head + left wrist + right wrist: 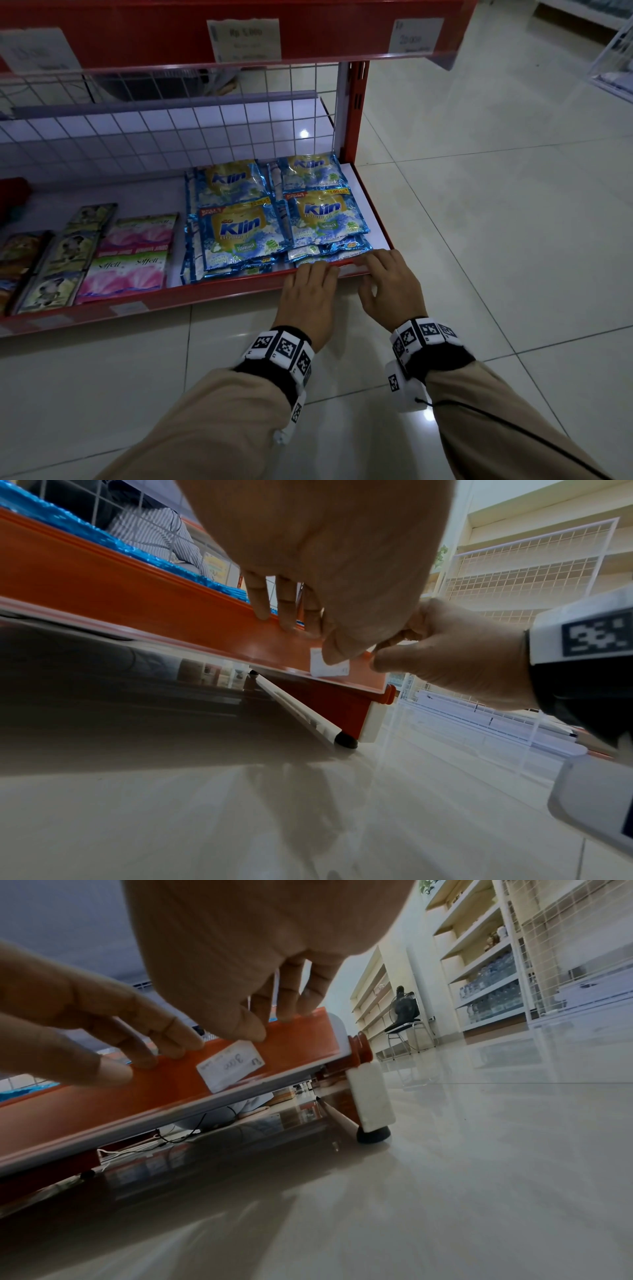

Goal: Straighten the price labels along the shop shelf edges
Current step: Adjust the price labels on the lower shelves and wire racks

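A small white price label [229, 1066] with handwritten figures sits slightly askew on the red front edge [103, 1110] of the bottom shelf, near its right end. My left hand [310, 291] lays straight fingers [287, 607] over the top of that edge, its thumb pressing the label [330, 669] from the front. My right hand [390, 281] is just to the right. Its fingers [287, 1001] hook over the edge and its thumb pinches the label's upper corner. In the head view the hands hide most of the label [352, 270].
Blue Klin sachets [239, 233] fill the shelf behind my hands, with pink sachets [133, 260] to their left. The upper red shelf edge carries more paper labels [243, 39]. The shelf's black foot [373, 1134] stands on glossy tiled floor [496, 240], open to the right.
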Demonstrator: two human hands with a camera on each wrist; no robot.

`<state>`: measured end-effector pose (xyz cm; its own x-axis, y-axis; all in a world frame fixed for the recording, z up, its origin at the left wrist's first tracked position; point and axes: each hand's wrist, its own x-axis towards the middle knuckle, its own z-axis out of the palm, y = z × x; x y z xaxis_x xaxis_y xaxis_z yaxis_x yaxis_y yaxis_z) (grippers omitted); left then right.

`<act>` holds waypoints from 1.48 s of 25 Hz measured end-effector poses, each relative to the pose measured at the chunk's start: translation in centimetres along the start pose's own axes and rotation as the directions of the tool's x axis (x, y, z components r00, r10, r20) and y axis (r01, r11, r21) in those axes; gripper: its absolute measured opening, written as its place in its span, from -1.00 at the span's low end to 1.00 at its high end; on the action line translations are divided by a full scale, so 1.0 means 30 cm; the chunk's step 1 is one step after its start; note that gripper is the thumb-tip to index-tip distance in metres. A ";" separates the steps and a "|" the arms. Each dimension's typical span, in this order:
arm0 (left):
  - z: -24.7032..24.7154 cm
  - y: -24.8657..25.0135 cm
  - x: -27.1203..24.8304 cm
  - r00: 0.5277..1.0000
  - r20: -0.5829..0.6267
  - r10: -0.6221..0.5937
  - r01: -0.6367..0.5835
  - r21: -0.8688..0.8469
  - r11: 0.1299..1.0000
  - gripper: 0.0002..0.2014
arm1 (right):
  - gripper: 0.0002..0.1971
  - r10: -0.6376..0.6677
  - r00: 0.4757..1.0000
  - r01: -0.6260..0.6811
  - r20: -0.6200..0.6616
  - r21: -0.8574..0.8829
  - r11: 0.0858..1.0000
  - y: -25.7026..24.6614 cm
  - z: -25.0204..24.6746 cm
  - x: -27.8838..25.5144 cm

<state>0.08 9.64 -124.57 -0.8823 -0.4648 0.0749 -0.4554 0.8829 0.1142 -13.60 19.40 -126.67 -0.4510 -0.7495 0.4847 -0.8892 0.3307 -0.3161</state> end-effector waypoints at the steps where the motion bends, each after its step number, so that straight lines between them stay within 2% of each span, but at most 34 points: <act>1: 0.000 0.000 0.003 1.000 0.003 -0.005 0.005 -0.008 1.000 -0.47 | -0.63 -0.022 1.000 0.022 0.004 0.019 1.000 0.000 0.004 -0.003; 7: 0.001 -0.004 0.016 0.999 0.042 -0.013 0.015 -0.041 0.999 -0.43 | -0.56 -0.074 0.997 0.074 0.030 0.015 0.997 -0.004 0.007 -0.008; 12: 0.000 -0.009 0.015 0.999 0.043 -0.011 0.013 -0.064 0.998 -0.43 | -0.70 -0.097 0.990 0.107 0.102 -0.101 0.989 -0.024 0.009 0.012; 17: 0.005 -0.004 0.007 0.999 0.045 -0.020 0.021 -0.031 0.999 -0.41 | -0.66 -0.093 0.994 0.098 0.053 -0.092 0.991 -0.025 0.012 -0.002; 21: 0.003 -0.008 0.010 0.999 0.049 -0.018 0.021 -0.071 0.997 -0.43 | -0.70 -0.079 0.997 0.081 0.024 -0.096 0.992 -0.028 0.006 0.003; 24: 0.002 -0.012 0.004 0.999 0.040 -0.010 0.013 -0.061 0.998 -0.40 | -0.77 -0.081 0.995 0.089 0.058 -0.142 0.986 -0.037 0.003 0.010; 27: 0.002 -0.007 -0.001 0.999 0.034 -0.024 0.025 -0.021 0.999 -0.37 | -0.79 -0.029 0.993 0.046 0.114 -0.143 0.989 -0.045 0.006 0.018; 33: -0.029 -0.050 0.010 0.999 -0.027 -0.030 0.033 0.118 0.992 -0.61 | -0.89 0.100 0.985 -0.103 0.140 0.011 0.995 -0.043 -0.006 0.036; 35: -0.038 -0.079 0.008 0.999 -0.022 -0.042 0.044 0.114 0.992 -0.66 | -0.88 0.157 0.985 -0.165 0.066 0.128 0.978 -0.045 -0.018 0.041; 37: -0.043 -0.098 0.002 0.999 -0.032 -0.040 0.041 0.048 0.998 -0.73 | -0.94 0.281 0.960 -0.261 -0.013 0.335 0.905 -0.055 -0.024 0.054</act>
<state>1.53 6.93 -123.63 -0.8592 -0.5015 0.1016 -0.4967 0.8651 0.0692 -12.91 18.07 -124.77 -0.6838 -0.6189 0.3865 -0.6618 0.3029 -0.6858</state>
